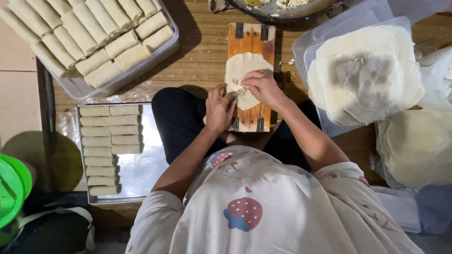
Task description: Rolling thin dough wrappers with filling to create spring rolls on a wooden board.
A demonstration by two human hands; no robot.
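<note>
On a small wooden board (250, 70) at twelve o'clock lay a thin, limp, tear-prone round wrapper (243, 77), best lifted by its edge, while the left hand (220, 109) and right hand (262, 87) pinched filling at its centre.

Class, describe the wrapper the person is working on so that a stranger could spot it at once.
Find the orange wooden board lying in front of the person's knees. On it lies one pale round wrapper, with the left hand and right hand pinching at its near edge. Unlike the stacked wrappers in the clear tray on the right, it lies alone on wood.
</note>
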